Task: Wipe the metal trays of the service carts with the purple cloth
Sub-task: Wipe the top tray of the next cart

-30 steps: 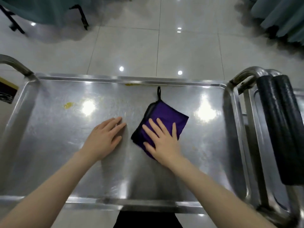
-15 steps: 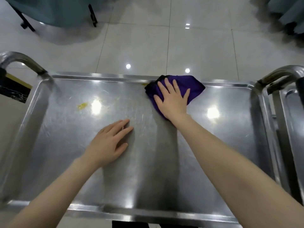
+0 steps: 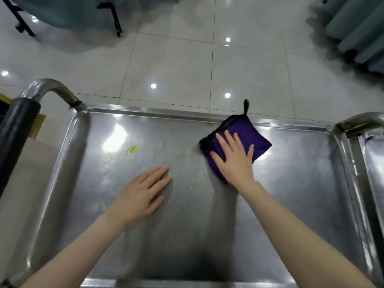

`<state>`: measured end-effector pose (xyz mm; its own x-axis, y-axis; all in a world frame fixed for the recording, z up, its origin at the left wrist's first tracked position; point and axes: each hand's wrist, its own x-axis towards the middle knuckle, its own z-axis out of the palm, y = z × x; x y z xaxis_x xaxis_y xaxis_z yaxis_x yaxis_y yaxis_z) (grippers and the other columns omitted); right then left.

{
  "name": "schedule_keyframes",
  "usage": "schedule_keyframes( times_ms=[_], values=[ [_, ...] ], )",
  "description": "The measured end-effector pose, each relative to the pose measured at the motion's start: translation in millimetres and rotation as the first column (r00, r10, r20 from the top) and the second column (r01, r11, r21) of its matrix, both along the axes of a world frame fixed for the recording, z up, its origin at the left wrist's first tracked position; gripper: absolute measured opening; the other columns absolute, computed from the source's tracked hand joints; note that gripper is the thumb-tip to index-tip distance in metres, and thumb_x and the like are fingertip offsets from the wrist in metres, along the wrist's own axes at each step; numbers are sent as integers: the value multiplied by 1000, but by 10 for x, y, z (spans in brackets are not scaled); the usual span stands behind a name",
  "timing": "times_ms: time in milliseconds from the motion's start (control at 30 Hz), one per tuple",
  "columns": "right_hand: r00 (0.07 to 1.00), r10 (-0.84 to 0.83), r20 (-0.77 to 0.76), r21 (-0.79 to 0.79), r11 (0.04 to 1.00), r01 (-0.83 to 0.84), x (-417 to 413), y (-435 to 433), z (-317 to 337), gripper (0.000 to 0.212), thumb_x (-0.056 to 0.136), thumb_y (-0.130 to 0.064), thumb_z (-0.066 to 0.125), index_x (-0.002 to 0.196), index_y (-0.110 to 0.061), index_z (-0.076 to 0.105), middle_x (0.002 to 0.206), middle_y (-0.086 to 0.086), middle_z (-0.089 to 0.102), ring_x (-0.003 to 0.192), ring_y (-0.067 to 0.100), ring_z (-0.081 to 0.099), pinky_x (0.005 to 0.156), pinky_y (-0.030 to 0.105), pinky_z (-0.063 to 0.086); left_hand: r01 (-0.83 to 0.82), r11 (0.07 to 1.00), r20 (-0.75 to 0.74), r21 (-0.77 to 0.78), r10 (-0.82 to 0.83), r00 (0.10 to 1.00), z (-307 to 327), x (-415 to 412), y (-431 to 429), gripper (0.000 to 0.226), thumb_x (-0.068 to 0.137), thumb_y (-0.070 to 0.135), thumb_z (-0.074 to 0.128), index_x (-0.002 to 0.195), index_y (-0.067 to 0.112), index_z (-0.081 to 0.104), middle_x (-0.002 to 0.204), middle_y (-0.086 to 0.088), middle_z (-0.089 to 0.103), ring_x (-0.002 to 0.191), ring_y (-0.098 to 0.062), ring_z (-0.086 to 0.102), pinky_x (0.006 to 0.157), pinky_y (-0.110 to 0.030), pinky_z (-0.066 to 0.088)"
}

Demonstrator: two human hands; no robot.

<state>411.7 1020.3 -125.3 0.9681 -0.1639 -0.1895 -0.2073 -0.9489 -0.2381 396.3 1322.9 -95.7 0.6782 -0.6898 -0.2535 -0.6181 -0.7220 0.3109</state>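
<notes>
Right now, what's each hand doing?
Left hand: open, flat on the metal tray, holding nothing.
Right hand: open, pressing the purple cloth.

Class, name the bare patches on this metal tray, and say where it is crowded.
Bare: the tray right of the purple cloth, up to its rim; the near strip between the forearms. Crowded: the middle, with left hand flat and right hand pressing the cloth. Yellow smear far left.
</notes>
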Motion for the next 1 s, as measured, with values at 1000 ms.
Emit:
schedule_keyframes(
  times_ms=[1000],
  values=[
    [959,283,17,11,959,-283,403,2579,-23,60,95,-59,31,151,-39,24,161,-10,15,149,15,5,114,62,-7,-112,969,-46,222,125,991,179,300,1522,55,95,39,41,148,30,30,160,7,15,142,-14,23,106,-39,39]
  ],
)
